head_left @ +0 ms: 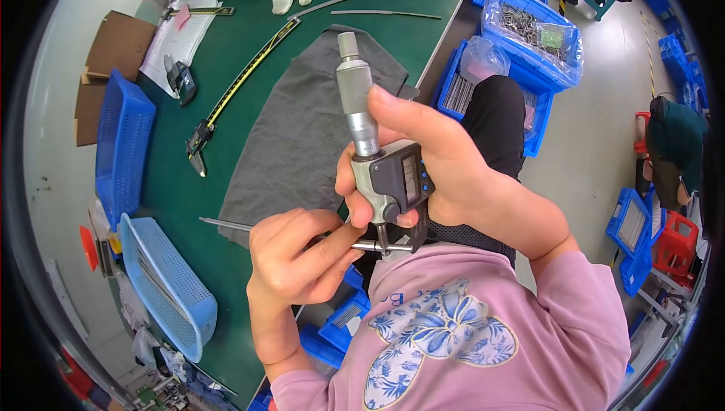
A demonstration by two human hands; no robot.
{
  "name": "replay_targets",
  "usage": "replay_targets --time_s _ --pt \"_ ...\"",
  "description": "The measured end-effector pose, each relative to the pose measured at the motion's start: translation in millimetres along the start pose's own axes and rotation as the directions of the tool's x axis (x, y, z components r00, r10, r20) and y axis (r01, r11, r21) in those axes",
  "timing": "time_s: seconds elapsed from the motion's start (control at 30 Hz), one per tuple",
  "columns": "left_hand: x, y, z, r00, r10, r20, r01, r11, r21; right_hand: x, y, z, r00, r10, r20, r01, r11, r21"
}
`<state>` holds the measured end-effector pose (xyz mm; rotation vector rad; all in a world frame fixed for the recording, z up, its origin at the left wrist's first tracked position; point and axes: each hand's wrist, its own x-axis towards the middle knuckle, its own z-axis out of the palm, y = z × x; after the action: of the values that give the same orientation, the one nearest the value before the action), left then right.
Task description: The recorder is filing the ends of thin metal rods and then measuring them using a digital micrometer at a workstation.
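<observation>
Two hands work close: the right hand (445, 162) clasps the upright micrometer (377, 162); the left hand (298, 256) pinches the rod (226, 224) crosswise in its jaws.

1. Both hands work close to the chest, above the near edge of the tabletop (226, 71); a thin metal rod (226, 224) juts leftward there.
2. Ahead, the grey cloth (302, 131) lies flat, leaving room to pass above it.
3. To the left, a long caliper (242, 78) and two blue baskets (121, 146) (166, 290) block that side.
4. To the right, blue bins (529, 33) crowd the floor beside the tabletop.
</observation>
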<state>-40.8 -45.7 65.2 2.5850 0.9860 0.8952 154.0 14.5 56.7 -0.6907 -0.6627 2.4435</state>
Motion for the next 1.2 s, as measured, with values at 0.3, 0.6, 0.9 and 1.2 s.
replay_targets --time_s 0.3,0.6,0.9,1.2 --pt "-2.6 0.0 -1.3 1.000 0.000 0.009 -0.001 1.000 0.017 -1.5 2.8 1.6 0.999 -0.028 0.017 0.028 1.000 -0.010" --pt "-1.4 1.9 -2.9 1.000 0.007 0.006 -0.007 1.000 0.022 -2.2 1.8 3.8 1.000 -0.015 0.017 0.015 0.999 -0.030" --pt "-0.8 2.5 -3.0 1.000 0.015 -0.018 -0.015 1.000 0.007 -2.3 3.5 0.5 0.997 -0.042 0.060 0.035 0.992 0.117" --pt "-2.3 2.5 -3.1 1.000 0.002 -0.004 -0.002 1.000 0.009 -0.6 4.5 4.2 1.000 -0.023 -0.010 0.023 1.000 0.010"
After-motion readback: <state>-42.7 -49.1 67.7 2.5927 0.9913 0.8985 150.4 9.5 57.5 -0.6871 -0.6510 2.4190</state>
